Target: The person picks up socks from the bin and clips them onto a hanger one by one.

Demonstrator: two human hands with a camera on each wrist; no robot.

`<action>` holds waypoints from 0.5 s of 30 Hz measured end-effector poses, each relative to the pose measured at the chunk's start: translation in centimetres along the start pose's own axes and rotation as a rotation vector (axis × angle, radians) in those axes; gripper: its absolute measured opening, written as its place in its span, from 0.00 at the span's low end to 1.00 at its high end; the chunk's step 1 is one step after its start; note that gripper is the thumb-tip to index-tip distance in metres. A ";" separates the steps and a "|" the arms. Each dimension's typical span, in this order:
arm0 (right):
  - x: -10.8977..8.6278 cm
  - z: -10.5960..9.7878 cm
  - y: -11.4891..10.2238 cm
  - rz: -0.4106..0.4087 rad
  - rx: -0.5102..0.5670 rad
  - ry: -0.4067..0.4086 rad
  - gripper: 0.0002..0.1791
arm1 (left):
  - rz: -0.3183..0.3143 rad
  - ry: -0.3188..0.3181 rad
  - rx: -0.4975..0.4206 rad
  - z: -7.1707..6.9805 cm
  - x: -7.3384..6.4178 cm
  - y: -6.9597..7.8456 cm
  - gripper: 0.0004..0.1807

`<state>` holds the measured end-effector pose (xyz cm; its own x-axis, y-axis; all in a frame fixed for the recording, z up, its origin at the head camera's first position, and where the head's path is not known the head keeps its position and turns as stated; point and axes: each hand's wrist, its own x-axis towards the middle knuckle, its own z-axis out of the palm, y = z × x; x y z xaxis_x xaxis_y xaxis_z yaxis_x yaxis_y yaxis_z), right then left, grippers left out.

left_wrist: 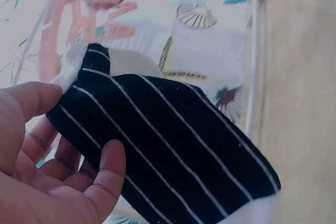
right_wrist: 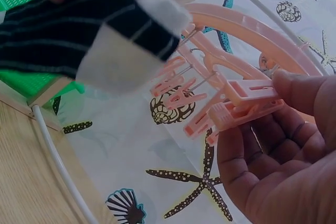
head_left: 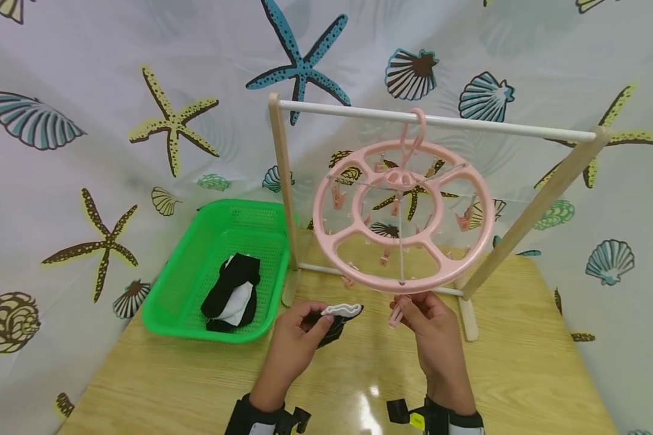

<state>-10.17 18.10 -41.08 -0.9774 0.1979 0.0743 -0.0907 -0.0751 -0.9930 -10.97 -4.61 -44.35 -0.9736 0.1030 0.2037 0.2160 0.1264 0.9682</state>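
Note:
My left hand [head_left: 293,341] pinches a black sock with thin white stripes [left_wrist: 163,135] by its white edge; the rest of the sock hangs down from the fingers. To its right, my right hand [head_left: 435,332] pinches a pink clothespin [right_wrist: 247,95] between thumb and fingers, at the front rim of a round pink drying hanger [head_left: 322,241]. Sock and clothespin are apart in the head view. More pink clothespins [right_wrist: 181,98] dangle from the hanger in the right wrist view.
The hanger hooks over the white bar [head_left: 348,111] of a wooden-legged rack [head_left: 538,205]. At left on the wooden table [head_left: 157,386] stands a green basket [head_left: 165,302] holding black and white socks [head_left: 234,293]. Behind hangs a sea-patterned cloth [head_left: 359,48].

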 end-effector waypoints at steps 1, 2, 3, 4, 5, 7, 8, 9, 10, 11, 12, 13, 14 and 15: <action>0.0 0.0 0.0 -0.005 0.000 -0.005 0.13 | -0.010 -0.017 -0.013 0.4 0.0 -0.1 0.08; 0.0 0.0 0.0 -0.010 0.000 -0.011 0.13 | -0.014 -0.032 -0.021 0.7 0.0 -0.3 0.08; 0.0 0.0 0.0 -0.015 0.000 -0.016 0.13 | -0.021 -0.045 -0.030 1.1 -0.1 -0.4 0.09; 0.0 0.1 -0.1 -0.019 0.001 -0.020 0.13 | -0.024 -0.058 -0.036 1.4 -0.1 -0.5 0.09; 0.1 0.1 0.0 -0.023 0.001 -0.021 0.13 | -0.029 -0.073 -0.035 1.7 -0.1 -0.6 0.09; 0.0 0.1 -0.1 -0.029 0.001 -0.021 0.12 | -0.038 -0.096 -0.024 2.2 -0.2 -0.6 0.09; 0.0 0.1 -0.1 -0.032 0.000 -0.019 0.12 | -0.038 -0.103 -0.013 2.5 -0.2 -0.6 0.09; 0.0 0.1 -0.1 -0.035 0.000 -0.018 0.13 | -0.039 -0.109 -0.002 2.7 -0.3 -0.6 0.09; 0.0 0.1 -0.2 -0.035 -0.001 -0.016 0.13 | -0.039 -0.113 0.006 2.9 -0.3 -0.7 0.09; 0.0 0.1 -0.2 -0.035 -0.005 -0.015 0.13 | -0.043 -0.114 0.012 3.1 -0.4 -0.6 0.08; 0.0 0.1 -0.3 -0.035 -0.007 -0.014 0.13 | -0.043 -0.113 0.007 3.3 -0.4 -0.7 0.08; 0.0 0.1 -0.3 -0.033 -0.011 -0.012 0.13 | -0.042 -0.112 0.001 3.5 -0.5 -0.7 0.09; -0.1 0.1 -0.4 -0.028 -0.016 -0.011 0.13 | -0.041 -0.111 -0.009 3.8 -0.5 -0.7 0.08; -0.1 0.1 -0.4 -0.024 -0.022 -0.011 0.13 | -0.043 -0.111 -0.016 4.0 -0.6 -0.6 0.08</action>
<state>-10.06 18.01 -40.67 -0.9769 0.1890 0.0993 -0.1104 -0.0487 -0.9927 -10.25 -0.82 -45.58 -0.9676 0.2064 0.1456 0.1721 0.1170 0.9781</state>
